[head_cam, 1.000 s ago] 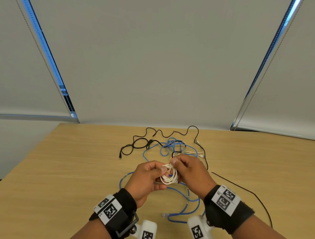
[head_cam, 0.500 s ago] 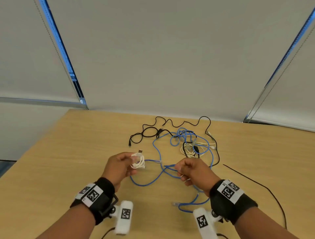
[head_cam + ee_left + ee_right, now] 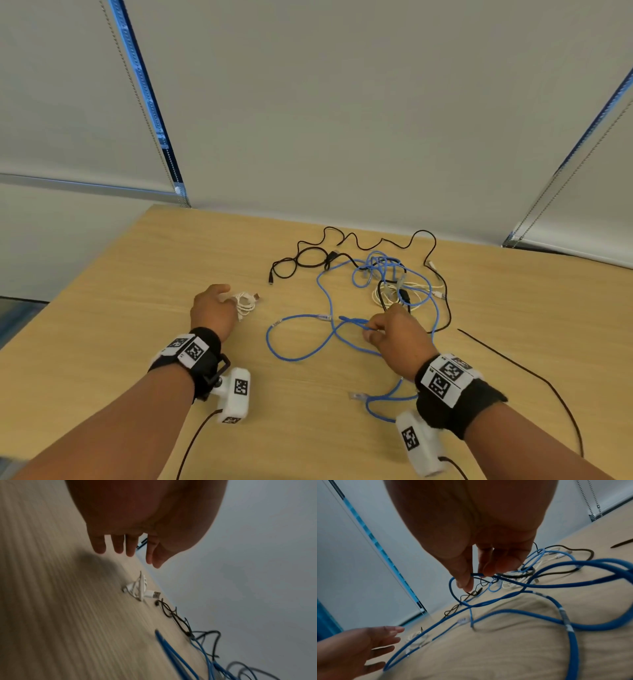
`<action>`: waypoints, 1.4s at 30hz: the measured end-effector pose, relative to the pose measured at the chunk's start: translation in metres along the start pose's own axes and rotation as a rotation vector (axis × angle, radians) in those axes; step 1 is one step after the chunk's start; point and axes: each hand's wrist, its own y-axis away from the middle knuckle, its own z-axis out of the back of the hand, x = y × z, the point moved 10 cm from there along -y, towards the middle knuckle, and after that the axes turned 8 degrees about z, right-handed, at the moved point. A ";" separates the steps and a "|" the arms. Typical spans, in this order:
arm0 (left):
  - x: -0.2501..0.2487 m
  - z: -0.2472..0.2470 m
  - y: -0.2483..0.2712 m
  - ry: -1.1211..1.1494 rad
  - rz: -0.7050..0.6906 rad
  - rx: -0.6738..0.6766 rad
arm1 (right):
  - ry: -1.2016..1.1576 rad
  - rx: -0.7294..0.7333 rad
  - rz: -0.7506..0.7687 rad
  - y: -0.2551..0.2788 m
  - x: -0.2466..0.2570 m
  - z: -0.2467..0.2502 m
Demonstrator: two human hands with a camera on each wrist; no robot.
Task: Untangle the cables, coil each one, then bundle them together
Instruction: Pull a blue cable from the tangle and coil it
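Note:
A small coiled white USB cable (image 3: 246,302) (image 3: 139,588) lies on the wooden table (image 3: 102,325), just right of my left hand (image 3: 214,310). That hand (image 3: 126,547) hovers above the table with straight fingers and holds nothing. My right hand (image 3: 394,334) pinches a loop of the blue network cable (image 3: 298,342) (image 3: 476,574) between thumb and fingers (image 3: 464,580). The blue cable runs back into a tangle with a black cable (image 3: 308,260) and another white cable (image 3: 394,296).
A thin black lead (image 3: 534,377) runs along the table at the right. Window blinds (image 3: 342,102) rise behind the table's far edge. Bare tabletop lies to the left of the left hand.
My left hand carried the white coil leftward, set it on the table and let go. My right hand moved off the coil and took hold of the blue cable.

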 end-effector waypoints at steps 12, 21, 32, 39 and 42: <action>-0.099 -0.103 0.155 -0.100 -0.514 0.639 | -0.276 -0.338 0.070 0.016 0.025 0.115; -0.125 -0.068 0.169 0.068 -0.642 0.518 | -0.530 -0.487 -0.265 0.053 -0.065 0.150; -0.192 -0.052 0.222 0.121 -0.877 0.537 | -0.334 -0.217 0.268 0.048 0.065 0.129; -0.174 -0.038 0.187 0.332 -0.601 0.693 | -0.367 -0.461 0.142 0.058 0.014 0.191; -0.168 -0.049 0.193 0.364 -0.560 0.816 | -0.384 -0.547 0.087 0.059 0.000 0.194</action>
